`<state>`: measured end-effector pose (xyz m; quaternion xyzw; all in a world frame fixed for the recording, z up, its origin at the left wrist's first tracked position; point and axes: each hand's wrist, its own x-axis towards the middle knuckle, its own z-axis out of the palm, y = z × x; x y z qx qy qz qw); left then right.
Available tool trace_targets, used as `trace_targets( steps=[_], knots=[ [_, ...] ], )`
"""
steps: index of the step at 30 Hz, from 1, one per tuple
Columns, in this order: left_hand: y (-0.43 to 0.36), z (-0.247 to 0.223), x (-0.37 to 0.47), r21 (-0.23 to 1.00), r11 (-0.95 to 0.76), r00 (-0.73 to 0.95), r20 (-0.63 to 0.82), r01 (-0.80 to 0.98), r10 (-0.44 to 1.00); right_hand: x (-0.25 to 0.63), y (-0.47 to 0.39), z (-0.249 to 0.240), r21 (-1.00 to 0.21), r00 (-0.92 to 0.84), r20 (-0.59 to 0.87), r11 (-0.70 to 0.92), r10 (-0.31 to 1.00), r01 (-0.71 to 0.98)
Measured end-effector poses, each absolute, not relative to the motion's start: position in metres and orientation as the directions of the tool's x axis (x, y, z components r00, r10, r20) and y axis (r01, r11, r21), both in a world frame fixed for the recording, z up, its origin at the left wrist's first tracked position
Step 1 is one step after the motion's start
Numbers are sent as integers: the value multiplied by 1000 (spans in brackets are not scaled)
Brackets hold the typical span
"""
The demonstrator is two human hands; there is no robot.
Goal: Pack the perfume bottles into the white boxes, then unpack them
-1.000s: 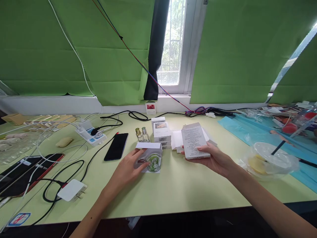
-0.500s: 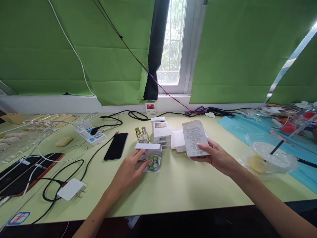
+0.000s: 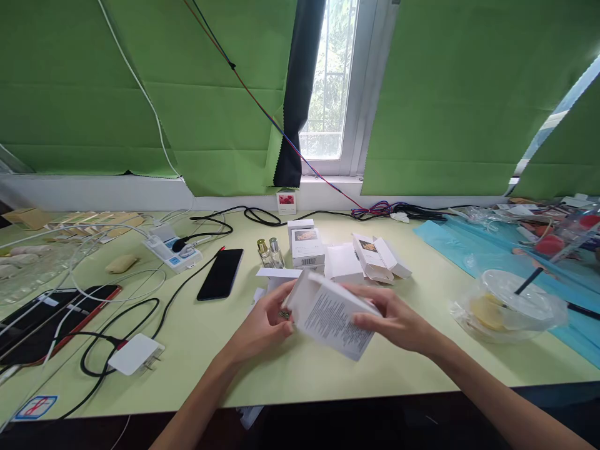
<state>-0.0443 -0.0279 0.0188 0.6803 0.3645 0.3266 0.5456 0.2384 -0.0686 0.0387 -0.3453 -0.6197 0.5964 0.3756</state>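
My right hand [image 3: 394, 315] grips a white carton [image 3: 337, 315] with printed text on its face. The carton is tilted, its open end toward my left hand [image 3: 265, 322]. My left fingers are curled at that opening, with a small greenish item between them; what it is I cannot make out. Just behind my left hand lies a white folded card piece [image 3: 279, 273], partly hidden. Two small glass spray bottles [image 3: 270, 255], one gold-capped and one silver-capped, stand beyond. Beside them is a stack of small white boxes [image 3: 307, 249].
Opened white cartons [image 3: 372, 257] lie right of the stack. To the left are a black phone [image 3: 220, 275], a power strip [image 3: 172, 253], a white charger [image 3: 137, 355] and loose cables. A lidded drink cup [image 3: 513, 300] in plastic stands right, near blue sheeting [image 3: 450, 240].
My right hand has brought the carton left and down, tilting it toward my left hand. My left hand has moved slightly right, and the round green item beside it is now mostly hidden.
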Motion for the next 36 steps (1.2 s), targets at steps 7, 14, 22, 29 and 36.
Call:
trace_targets(
  steps=[7, 14, 22, 29, 36],
  knots=[
    [-32, 21, -43, 988, 88, 485, -140, 128, 863, 229, -67, 28, -990, -482, -137, -141, 866, 28],
    [-36, 21, -38, 989, 2, 385, -61, 151, 921, 235, -67, 24, -981, -409, -171, -193, 896, -11],
    [-37, 22, -40, 975, -61, 392, -28, 212, 919, 232, -65, 23, -977, -92, -153, -136, 984, 165],
    [-35, 21, -43, 966, -86, 392, -18, 245, 920, 237, -60, 31, -980, -287, -178, -142, 941, 141],
    [-31, 26, -49, 973, -135, 489, 27, 188, 872, 236, -55, 37, -972, -342, -139, -61, 929, 227]
  ],
)
